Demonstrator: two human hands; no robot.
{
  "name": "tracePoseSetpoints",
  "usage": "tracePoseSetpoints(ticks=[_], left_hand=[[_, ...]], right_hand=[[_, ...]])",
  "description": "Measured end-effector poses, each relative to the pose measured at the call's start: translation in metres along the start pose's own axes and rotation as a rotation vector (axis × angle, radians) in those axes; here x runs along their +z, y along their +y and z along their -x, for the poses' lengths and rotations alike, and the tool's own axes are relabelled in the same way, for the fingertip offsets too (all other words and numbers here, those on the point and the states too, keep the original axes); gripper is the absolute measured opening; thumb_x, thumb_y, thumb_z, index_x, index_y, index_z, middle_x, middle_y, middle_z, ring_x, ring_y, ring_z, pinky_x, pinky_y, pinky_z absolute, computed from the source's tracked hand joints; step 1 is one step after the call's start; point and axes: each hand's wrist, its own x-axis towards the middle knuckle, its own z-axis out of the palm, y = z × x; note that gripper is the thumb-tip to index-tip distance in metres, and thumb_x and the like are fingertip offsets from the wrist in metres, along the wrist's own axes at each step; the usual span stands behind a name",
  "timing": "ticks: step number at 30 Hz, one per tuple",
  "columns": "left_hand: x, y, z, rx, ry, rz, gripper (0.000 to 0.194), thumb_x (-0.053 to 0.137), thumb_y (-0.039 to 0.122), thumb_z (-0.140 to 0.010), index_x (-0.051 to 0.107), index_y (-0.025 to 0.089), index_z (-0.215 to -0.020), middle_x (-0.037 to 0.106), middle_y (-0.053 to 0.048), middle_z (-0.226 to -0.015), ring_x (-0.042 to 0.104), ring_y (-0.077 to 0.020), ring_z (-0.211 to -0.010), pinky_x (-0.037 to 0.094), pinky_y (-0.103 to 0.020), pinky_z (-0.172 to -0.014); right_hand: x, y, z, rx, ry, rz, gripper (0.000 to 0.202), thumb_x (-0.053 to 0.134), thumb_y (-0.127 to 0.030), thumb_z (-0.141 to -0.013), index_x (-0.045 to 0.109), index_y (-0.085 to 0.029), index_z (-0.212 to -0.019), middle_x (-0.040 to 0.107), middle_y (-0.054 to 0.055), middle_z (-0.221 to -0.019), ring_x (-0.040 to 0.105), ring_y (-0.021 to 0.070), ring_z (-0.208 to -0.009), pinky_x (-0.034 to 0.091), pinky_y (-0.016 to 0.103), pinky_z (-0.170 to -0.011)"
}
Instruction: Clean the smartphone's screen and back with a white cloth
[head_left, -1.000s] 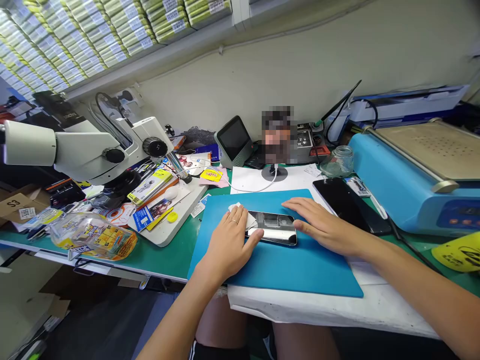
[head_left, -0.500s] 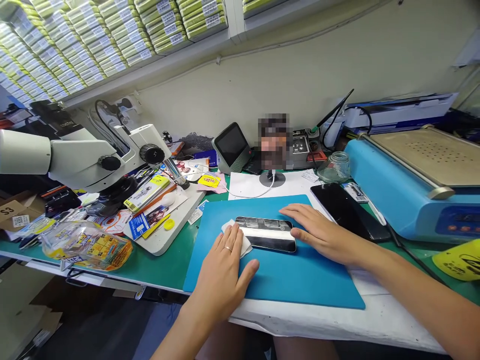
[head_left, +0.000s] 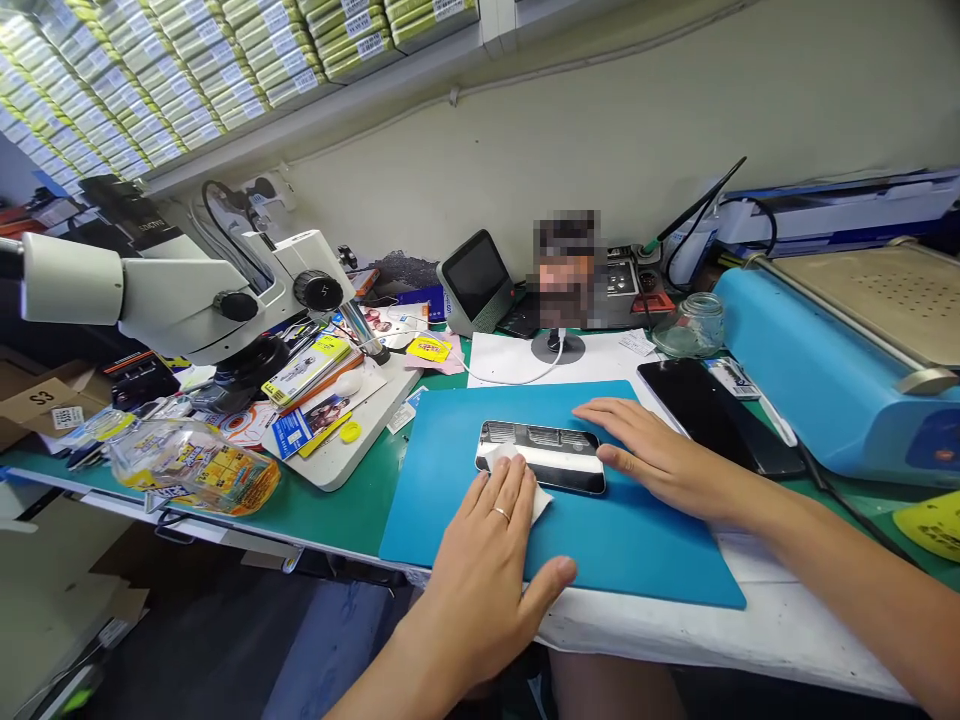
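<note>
White tissue (head_left: 541,502) lies under my left hand (head_left: 489,570), fingers flat, partly over the phone (head_left: 564,458) on the blue mat (head_left: 652,560); my right hand (head_left: 649,455), loosely open, grips nothing by the phone's right end

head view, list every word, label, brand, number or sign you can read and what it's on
"S3" on the cardboard box
Too small or blurred: white label on that box, labels on stacked packets, print on plastic container, yellow wrapper and blue card
None readable on the phone
</note>
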Motion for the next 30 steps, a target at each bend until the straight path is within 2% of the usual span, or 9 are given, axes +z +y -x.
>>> tracePoseSetpoints(ticks=[3, 8, 10, 12, 17, 19, 21, 27, 30], left_hand=[[-0.001, -0.004, -0.002, 0.002, 0.001, -0.024, 0.073, 0.032, 0.058, -0.104, 0.023, 0.010, -0.158, 0.018, -0.014, -0.163, 0.016, -0.0293, -0.151, 0.025, -0.050, -0.122], [-0.002, -0.018, -0.048, -0.018, 0.072, -0.043, 0.071, 0.027, 0.058, -0.104, 0.035, 0.006, -0.152, 0.029, -0.018, -0.160, 0.023, -0.0302, -0.150, 0.024, -0.050, -0.122], [-0.003, -0.020, -0.058, -0.019, 0.080, -0.041, 0.071, 0.027, 0.058, -0.105, 0.037, 0.005, -0.151, 0.032, -0.019, -0.158, 0.024, -0.0306, -0.150, 0.024, -0.051, -0.122], [-0.002, -0.019, -0.056, -0.019, 0.079, -0.032, 0.071, 0.028, 0.058, -0.104, 0.035, 0.005, -0.152, 0.030, -0.019, -0.159, 0.022, -0.0306, -0.150, 0.025, -0.051, -0.121], [0.000, -0.010, -0.018, 0.010, 0.025, -0.017, 0.071, 0.032, 0.057, -0.104, 0.026, 0.010, -0.157, 0.020, -0.014, -0.163, 0.016, -0.0282, -0.151, 0.025, -0.049, -0.122], [-0.001, -0.008, -0.010, 0.018, 0.006, -0.016, 0.072, 0.032, 0.058, -0.104, 0.025, 0.010, -0.157, 0.018, -0.013, -0.163, 0.015, -0.0280, -0.152, 0.024, -0.049, -0.122], [-0.002, -0.008, -0.013, 0.022, -0.002, -0.010, 0.073, 0.031, 0.059, -0.103, 0.026, 0.010, -0.157, 0.019, -0.013, -0.163, 0.016, -0.0284, -0.152, 0.024, -0.049, -0.122], [0.000, -0.007, -0.054, 0.021, 0.021, 0.021, 0.075, 0.031, 0.059, -0.103, 0.032, 0.005, -0.154, 0.025, -0.016, -0.162, 0.019, -0.0298, -0.151, 0.019, -0.049, -0.123], [0.001, -0.003, -0.051, 0.023, 0.028, 0.029, 0.076, 0.031, 0.060, -0.102, 0.029, 0.004, -0.155, 0.024, -0.016, -0.162, 0.018, -0.0297, -0.152, 0.019, -0.047, -0.124]], right_hand=[[0.001, 0.002, 0.000, -0.002, -0.010, -0.002, 0.060, 0.038, -0.066, -0.096, 0.047, -0.034, -0.145, 0.051, 0.009, -0.147, 0.041, 0.0355, -0.139, 0.034, 0.060, -0.114], [0.001, 0.001, -0.002, 0.000, -0.002, 0.004, 0.061, 0.036, -0.068, -0.095, 0.046, -0.036, -0.146, 0.055, 0.009, -0.143, 0.044, 0.0357, -0.136, 0.037, 0.060, -0.111], [0.000, 0.001, -0.002, -0.006, 0.001, 0.004, 0.062, 0.035, -0.068, -0.095, 0.047, -0.035, -0.146, 0.055, 0.010, -0.142, 0.045, 0.0361, -0.135, 0.037, 0.060, -0.110], [0.000, 0.000, -0.002, -0.009, -0.001, 0.003, 0.062, 0.035, -0.068, -0.095, 0.048, -0.034, -0.145, 0.055, 0.011, -0.142, 0.044, 0.0362, -0.135, 0.036, 0.061, -0.111], [0.001, 0.000, -0.001, -0.007, -0.010, -0.012, 0.062, 0.036, -0.065, -0.096, 0.048, -0.029, -0.145, 0.051, 0.012, -0.146, 0.040, 0.0348, -0.138, 0.033, 0.058, -0.114], [0.001, 0.000, -0.001, -0.011, -0.008, -0.015, 0.062, 0.037, -0.065, -0.097, 0.048, -0.028, -0.145, 0.050, 0.012, -0.146, 0.040, 0.0348, -0.138, 0.033, 0.058, -0.114], [0.001, 0.001, 0.000, -0.013, -0.008, -0.016, 0.062, 0.037, -0.065, -0.096, 0.048, -0.028, -0.145, 0.051, 0.011, -0.146, 0.040, 0.0347, -0.138, 0.033, 0.058, -0.114], [0.001, 0.001, -0.001, -0.006, -0.019, -0.022, 0.062, 0.036, -0.065, -0.096, 0.048, -0.029, -0.145, 0.051, 0.011, -0.146, 0.039, 0.0344, -0.138, 0.031, 0.058, -0.115], [0.000, -0.001, -0.002, 0.002, -0.023, -0.025, 0.062, 0.036, -0.066, -0.096, 0.049, -0.028, -0.144, 0.050, 0.012, -0.146, 0.039, 0.0348, -0.138, 0.031, 0.058, -0.115]])
